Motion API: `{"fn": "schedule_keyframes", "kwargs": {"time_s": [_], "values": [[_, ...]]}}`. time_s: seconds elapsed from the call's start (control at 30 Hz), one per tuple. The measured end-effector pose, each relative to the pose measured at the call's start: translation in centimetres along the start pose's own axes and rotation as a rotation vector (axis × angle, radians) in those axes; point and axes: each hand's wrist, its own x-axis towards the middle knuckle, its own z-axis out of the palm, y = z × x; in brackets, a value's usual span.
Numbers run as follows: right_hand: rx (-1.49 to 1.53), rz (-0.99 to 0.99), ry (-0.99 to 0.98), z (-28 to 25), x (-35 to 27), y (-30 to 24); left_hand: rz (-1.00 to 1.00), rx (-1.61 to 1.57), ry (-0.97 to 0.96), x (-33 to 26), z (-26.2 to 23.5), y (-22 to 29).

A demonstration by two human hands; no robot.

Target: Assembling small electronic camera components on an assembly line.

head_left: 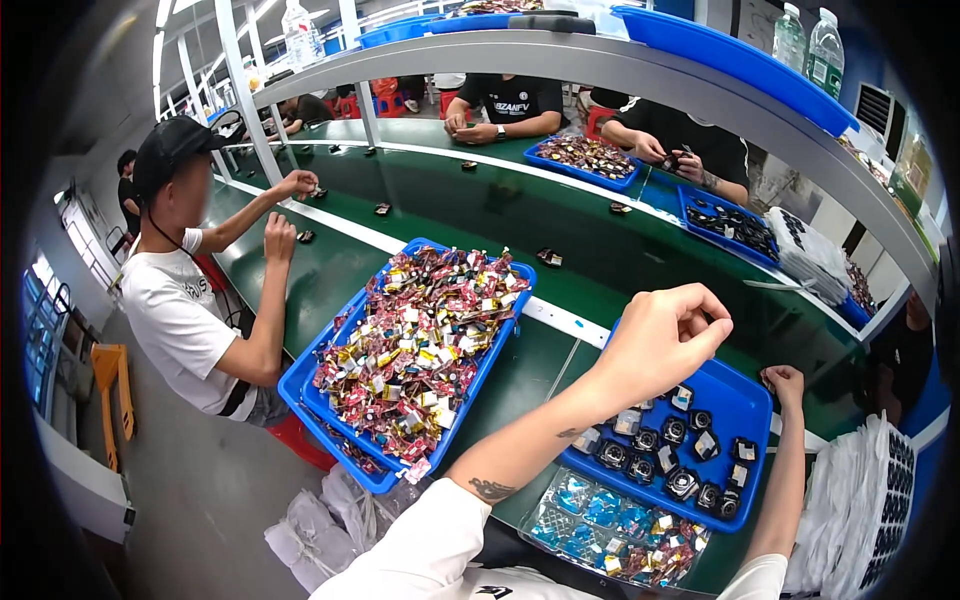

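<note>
Hands over blue tray of small black parts.
Left hand raised above tray's far-left corner, fingertips pinched, contents indiscernible; right hand curled at far-right edge, grip unclear.

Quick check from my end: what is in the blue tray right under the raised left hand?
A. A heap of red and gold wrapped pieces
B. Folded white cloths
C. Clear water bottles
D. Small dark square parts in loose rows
D. The blue tray under the left hand holds small dark square parts in loose rows; the red and gold heap lies in another tray further left.
</note>
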Motion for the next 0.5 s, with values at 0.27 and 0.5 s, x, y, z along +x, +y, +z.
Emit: {"fn": "schedule_keyframes", "kwargs": {"time_s": [0.27,0.5], "values": [[0.042,-0.543,0.303,-0.9,-5.4,-10.4,0.061,0.08,0.025,-0.9,-1.8,2.0],[-0.081,-1.531,0.349,-5.5,-22.6,-24.5,0.752,0.125,0.428,-3.8,-4.2,4.4]]}}
